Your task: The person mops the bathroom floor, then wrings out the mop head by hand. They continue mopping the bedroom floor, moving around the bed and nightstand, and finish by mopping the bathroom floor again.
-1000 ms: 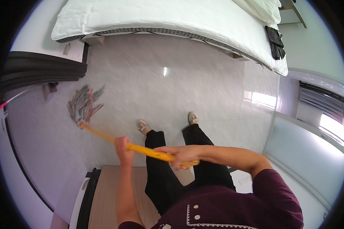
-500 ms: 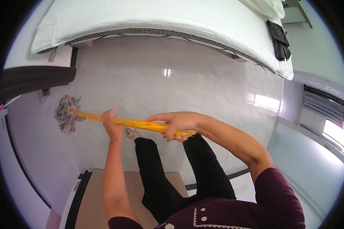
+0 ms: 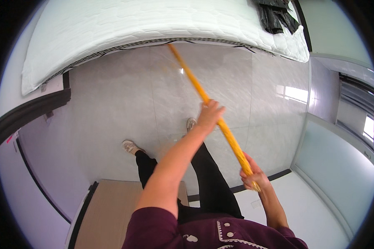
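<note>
A yellow mop handle [image 3: 192, 76] slants from beside my right leg up to the bed, where its far end passes below the mattress edge. The mop head is hidden there. My left hand [image 3: 210, 115] is closed around the middle of the handle. Near the handle's upper end, my right hand [image 3: 255, 173] grips it with the fingers wrapped round. Beneath the mop lies the shiny grey tiled floor [image 3: 124, 99].
A bed with a white mattress [image 3: 153, 20] spans the far side, a black plastic bag [image 3: 274, 16] on its right corner. At the right stands a frosted glass panel [image 3: 332, 157]. A wooden cabinet [image 3: 112, 207] is behind my feet, and a dark-edged piece [image 3: 33, 112] juts in at left.
The mop has swung from the floor at the left to under the bed ahead. My left hand moved right and forward; my right hand moved right and back toward me. My feet have shifted.
</note>
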### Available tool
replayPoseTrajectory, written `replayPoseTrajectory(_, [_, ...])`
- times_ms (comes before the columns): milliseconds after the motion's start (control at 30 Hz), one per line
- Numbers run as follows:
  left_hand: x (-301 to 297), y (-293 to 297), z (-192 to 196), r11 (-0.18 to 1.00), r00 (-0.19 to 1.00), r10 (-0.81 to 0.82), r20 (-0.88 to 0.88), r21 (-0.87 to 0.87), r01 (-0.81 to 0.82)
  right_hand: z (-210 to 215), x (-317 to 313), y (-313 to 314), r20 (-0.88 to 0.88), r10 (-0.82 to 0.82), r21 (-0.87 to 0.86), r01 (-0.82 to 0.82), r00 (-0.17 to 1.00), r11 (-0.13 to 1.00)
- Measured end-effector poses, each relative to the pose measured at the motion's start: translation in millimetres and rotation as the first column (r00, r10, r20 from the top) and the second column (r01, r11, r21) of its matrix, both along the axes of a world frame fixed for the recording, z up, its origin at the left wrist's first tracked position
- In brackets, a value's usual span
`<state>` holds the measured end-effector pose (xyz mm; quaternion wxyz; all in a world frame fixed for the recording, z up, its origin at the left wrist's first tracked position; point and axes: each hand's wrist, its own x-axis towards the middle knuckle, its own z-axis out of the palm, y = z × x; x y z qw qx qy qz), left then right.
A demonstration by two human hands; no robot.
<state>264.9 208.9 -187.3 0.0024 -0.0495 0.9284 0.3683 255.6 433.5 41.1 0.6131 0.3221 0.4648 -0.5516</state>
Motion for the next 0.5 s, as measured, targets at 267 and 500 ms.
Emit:
replayPoseTrajectory(267, [-75.4,173.1,85.1,0.985,0.983,-0.168,-0.076,-0.049,0.165,126.5,-25.0,101.7,-0.062,-0.026,0.209,0.039,0.998,0.977])
replayPoseTrajectory(500, [-16.3,191.9,135.9,0.995,1.0,-0.018,-0.005,0.097,0.019,174.2,-24.1,116.6,0.091,0.299,0.251,-0.312,0.95,0.916])
